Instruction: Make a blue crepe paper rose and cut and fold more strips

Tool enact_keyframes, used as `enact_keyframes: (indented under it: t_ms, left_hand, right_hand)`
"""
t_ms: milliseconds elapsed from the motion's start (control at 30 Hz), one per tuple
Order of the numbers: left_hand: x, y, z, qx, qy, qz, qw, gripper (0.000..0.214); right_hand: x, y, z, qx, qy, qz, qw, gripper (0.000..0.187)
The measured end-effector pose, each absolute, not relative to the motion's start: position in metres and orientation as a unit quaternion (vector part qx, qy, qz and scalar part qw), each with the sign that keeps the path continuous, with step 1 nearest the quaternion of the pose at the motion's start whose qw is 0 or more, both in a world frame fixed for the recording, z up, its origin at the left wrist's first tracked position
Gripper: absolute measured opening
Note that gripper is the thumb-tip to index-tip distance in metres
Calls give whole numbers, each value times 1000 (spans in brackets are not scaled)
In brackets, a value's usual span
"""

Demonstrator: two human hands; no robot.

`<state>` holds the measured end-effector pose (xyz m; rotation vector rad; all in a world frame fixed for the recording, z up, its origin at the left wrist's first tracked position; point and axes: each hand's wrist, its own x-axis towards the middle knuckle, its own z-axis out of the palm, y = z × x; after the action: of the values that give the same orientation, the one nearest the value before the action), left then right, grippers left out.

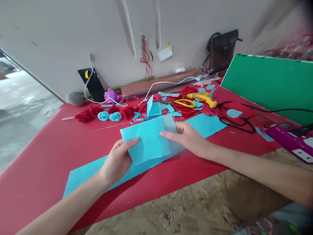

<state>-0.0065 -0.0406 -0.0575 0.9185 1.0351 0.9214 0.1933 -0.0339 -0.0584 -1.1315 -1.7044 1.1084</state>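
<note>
Between my hands is a folded piece of light-blue paper (149, 138), lifted above the table, with a paler layer showing at its right end. My left hand (118, 160) pinches its left edge, thumb on top. On the right side, my right hand (189, 138) grips it the same way, its fingers hidden behind. Below lies a long light-blue strip (85, 173) across the red table cover (44, 163); its right part (206, 125) shows beyond my right hand. A folded blue piece (154, 107) stands just behind the held paper.
Scissors with yellow handles (187, 103), a yellow glue gun (202, 98) and blue scraps lie behind my hands. Red paper roses (84, 116) and small blue rolls (114, 116) are at left. A purple power strip (290, 140) and green board (271, 85) stand right.
</note>
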Motion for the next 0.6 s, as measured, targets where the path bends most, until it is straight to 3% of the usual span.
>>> enact_keyframes:
  t_ms: [200,600]
  left_hand:
    - [-4,-40,-63,406,517,422,624,30]
    - [-9,-37,-69,441,561,408,570,31]
  right_hand:
    - [193,-36,-65,-476,-654,417,415,36]
    - [189,-39,-76,-510,-608,468,388,39]
